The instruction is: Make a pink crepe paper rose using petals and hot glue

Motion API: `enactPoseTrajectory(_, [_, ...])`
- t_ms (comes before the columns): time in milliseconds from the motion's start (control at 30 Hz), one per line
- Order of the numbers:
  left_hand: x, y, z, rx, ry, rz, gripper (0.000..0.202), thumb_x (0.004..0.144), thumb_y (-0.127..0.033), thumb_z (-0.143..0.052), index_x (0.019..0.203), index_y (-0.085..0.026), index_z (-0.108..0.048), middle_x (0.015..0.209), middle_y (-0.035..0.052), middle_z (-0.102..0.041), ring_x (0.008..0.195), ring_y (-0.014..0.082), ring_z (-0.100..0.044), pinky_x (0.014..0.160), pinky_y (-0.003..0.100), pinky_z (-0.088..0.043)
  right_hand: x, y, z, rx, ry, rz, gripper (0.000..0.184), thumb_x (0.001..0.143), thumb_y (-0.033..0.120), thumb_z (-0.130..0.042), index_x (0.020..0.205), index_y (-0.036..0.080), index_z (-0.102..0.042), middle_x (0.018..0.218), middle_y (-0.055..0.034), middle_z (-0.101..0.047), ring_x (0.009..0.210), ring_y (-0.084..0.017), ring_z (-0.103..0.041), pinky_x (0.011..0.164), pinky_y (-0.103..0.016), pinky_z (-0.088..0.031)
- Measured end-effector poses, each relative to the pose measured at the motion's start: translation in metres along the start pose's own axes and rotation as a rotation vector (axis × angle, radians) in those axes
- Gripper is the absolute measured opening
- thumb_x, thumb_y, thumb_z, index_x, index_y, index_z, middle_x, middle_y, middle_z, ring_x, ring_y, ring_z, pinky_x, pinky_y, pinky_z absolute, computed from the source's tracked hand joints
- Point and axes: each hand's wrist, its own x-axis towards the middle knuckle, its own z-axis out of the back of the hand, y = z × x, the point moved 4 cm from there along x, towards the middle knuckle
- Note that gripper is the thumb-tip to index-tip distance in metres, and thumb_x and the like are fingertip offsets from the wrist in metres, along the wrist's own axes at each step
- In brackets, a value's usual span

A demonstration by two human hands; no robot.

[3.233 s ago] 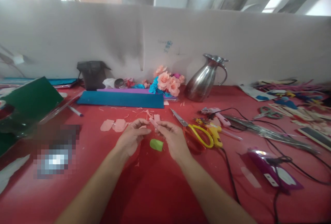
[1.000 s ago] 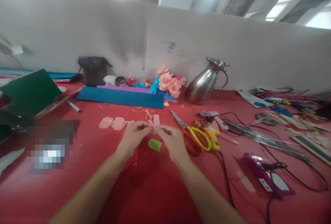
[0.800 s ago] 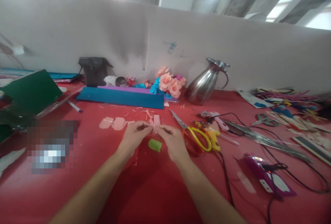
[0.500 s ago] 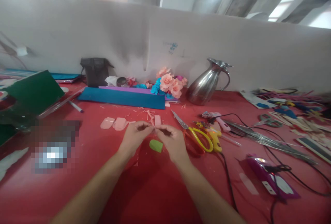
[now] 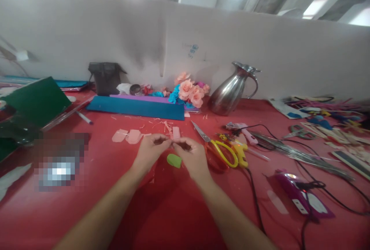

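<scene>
My left hand (image 5: 152, 151) and my right hand (image 5: 192, 156) meet over the middle of the table, fingertips pinched together. Whatever sits between the fingertips is too small and hidden to make out. Just below them lies a lime-green rounded paper piece (image 5: 174, 160). Behind the fingers is a small pink paper rectangle (image 5: 176, 133) among thin pink scraps (image 5: 165, 126). Left of my left hand rest pink petal-shaped paper pieces (image 5: 133, 136). To the right of my right hand lie yellow-handled scissors (image 5: 224, 153), blades pointing away, beside a yellow glue gun (image 5: 241, 154).
Across the back of the red table (image 5: 106, 211) stand a blue folded sheet (image 5: 135, 108), pink paper flowers (image 5: 190, 92) and a steel jug (image 5: 231, 92). Cables, a bundle of wires (image 5: 297, 153) and a purple power strip (image 5: 303, 196) spread over the right side.
Both hands stay together in nearly the same place, with fingertips drawn slightly closer. The view has shifted a little; the objects on the table have not moved.
</scene>
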Motion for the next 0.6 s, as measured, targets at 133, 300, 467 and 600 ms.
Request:
enactPoseTrajectory(133, [0.0006, 0.0006, 0.0012, 0.054, 0.010, -0.016, 0.010, 0.068, -0.025, -0.064, 0.066, -0.017, -0.070, 0.070, 0.0046, -0.068, 0.070, 0.0169, -0.059, 0.071, 0.028, -0.045, 0.0001, -0.0006, -0.0006, -0.016, 0.021, -0.004, 0.008, 0.069, 0.028, -0.064, 0.070, 0.020, -0.067, 0.072, -0.0016, -0.070, 0.070, -0.019, -0.064, 0.067, -0.030, -0.050])
enactPoseTrajectory(300, [-0.0003, -0.0002, 0.0002, 0.021, 0.020, 0.027, 0.012, 0.069, -0.024, -0.062, 0.065, -0.016, -0.070, 0.070, 0.0050, -0.067, 0.070, 0.0169, -0.060, 0.070, 0.029, -0.046, 0.0023, -0.0042, 0.0007, 0.050, 0.035, -0.058, 0.007, 0.069, 0.025, -0.064, 0.070, 0.019, -0.064, 0.069, -0.0001, -0.065, 0.067, -0.015, -0.060, 0.064, -0.026, -0.047])
enactPoseTrajectory(467, [0.0007, 0.0017, -0.0001, -0.021, 0.034, 0.042, 0.012, 0.069, -0.024, -0.062, 0.064, -0.016, -0.070, 0.070, 0.0048, -0.068, 0.070, 0.0164, -0.059, 0.070, 0.028, -0.046, 0.0022, -0.0042, -0.0006, 0.149, 0.048, -0.104, 0.008, 0.067, 0.025, -0.065, 0.069, 0.018, -0.062, 0.068, 0.0008, -0.062, 0.067, -0.014, -0.058, 0.067, -0.026, -0.046])
enactPoseTrajectory(600, [0.0020, 0.0043, 0.0012, -0.004, 0.024, 0.050, 0.011, 0.068, -0.024, -0.064, 0.068, -0.017, -0.072, 0.071, 0.0052, -0.069, 0.072, 0.0171, -0.060, 0.072, 0.029, -0.046, 0.0016, -0.0016, -0.0012, 0.103, 0.052, -0.072, 0.012, 0.065, 0.027, -0.068, 0.071, 0.019, -0.061, 0.070, 0.0007, -0.062, 0.066, -0.013, -0.057, 0.065, -0.026, -0.045])
